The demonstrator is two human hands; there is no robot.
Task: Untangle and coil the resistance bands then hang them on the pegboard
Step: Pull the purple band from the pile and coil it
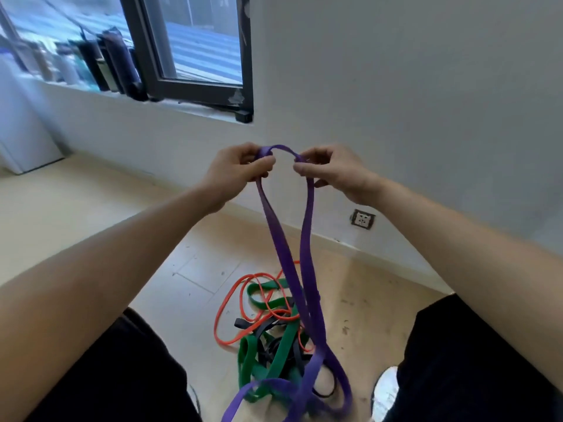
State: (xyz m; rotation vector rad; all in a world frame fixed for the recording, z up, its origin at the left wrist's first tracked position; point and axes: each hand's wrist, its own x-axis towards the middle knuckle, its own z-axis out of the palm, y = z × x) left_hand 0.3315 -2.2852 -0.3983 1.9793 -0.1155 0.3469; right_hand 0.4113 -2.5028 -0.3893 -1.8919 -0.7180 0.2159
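A wide purple band (pixel 305 239) hangs in two long strands from both raised hands. My left hand (pixel 236 170) pinches its top on the left, and my right hand (pixel 330 172) pinches it on the right, with a short arch of band between them. The strands fall to the floor, where the purple loops lie over a tangled pile. In that pile are a green band (pixel 275 350), a thin orange band (pixel 231 300) and a black band (pixel 259 325), all knotted together. No pegboard is in view.
I stand over a beige tiled floor (pixel 91 208) with dark trouser legs and a white shoe (pixel 385 391) at the bottom. A white wall with a socket (pixel 362 219) faces me. A dark-framed window (pixel 198 56) and sill with bottles are upper left.
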